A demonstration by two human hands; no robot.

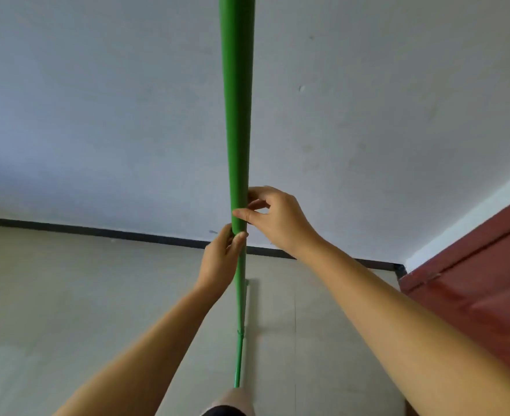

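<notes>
A long green pole [237, 115] stands upright in the middle of the view, running from the top edge down to the floor near my foot. It has a wider upper tube and a thinner lower section [241, 310] with a joint lower down. My left hand [219, 259] grips the pole just below the end of the wide tube, fingers wrapped round it. My right hand [274, 217] pinches the bottom end of the wide tube between thumb and fingers, just above my left hand.
A white wall [97, 115] faces me with a black skirting strip [127, 234] along its foot. The floor [67, 310] is pale grey tile. A dark red door or panel [482, 280] stands at the right. My foot [232, 400] shows at the bottom edge.
</notes>
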